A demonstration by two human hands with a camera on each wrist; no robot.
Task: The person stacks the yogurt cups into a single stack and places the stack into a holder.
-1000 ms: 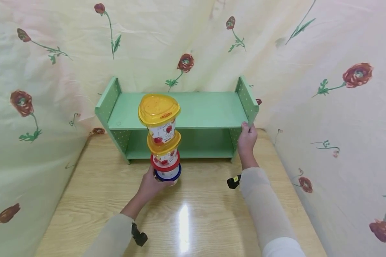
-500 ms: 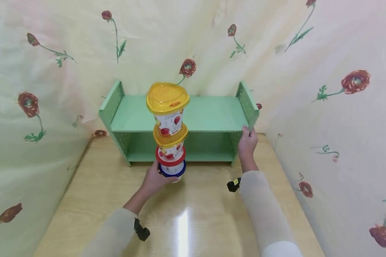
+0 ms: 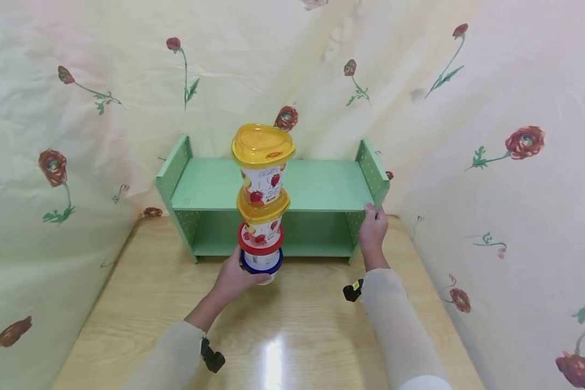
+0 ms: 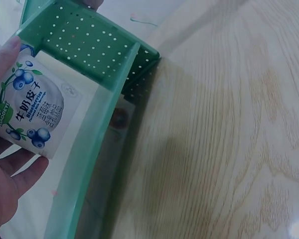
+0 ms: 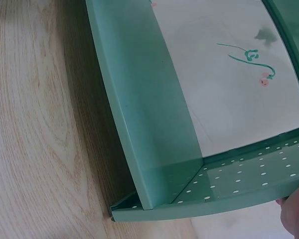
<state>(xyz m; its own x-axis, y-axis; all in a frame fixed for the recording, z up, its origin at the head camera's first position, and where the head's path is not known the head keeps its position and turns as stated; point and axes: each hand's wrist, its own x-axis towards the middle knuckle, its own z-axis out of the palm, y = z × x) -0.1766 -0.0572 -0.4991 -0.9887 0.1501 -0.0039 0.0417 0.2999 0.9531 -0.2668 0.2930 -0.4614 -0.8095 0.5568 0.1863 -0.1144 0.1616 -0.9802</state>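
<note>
A tall stack of plastic tubs rises in front of the green shelf [image 3: 329,184]. Its top tub [image 3: 263,184] has a yellow rounded-triangle lid, with a second yellow-lidded tub [image 3: 263,209] below. Under these come a red-lidded tub [image 3: 260,246] and a blue-lidded tub [image 3: 261,262] at the bottom. My left hand [image 3: 235,277] grips the bottom tub from the left, thumb on the near side. In the left wrist view, blueberry print covers this white tub [image 4: 35,107]. My right hand [image 3: 373,230] grips the shelf's right side panel [image 3: 373,172] near the upper board's front corner.
The shelf has two boards and perforated side panels, and stands at the back of a wooden table [image 3: 302,309]. Flower-print cloth [image 3: 214,76] hangs behind it and along both sides. Small black wrist devices sit on both sleeves.
The tub stack has shifted a little to the right in front of the shelf, carried by my left hand. My right hand keeps its grip on the side panel. The head view has tilted slightly.
</note>
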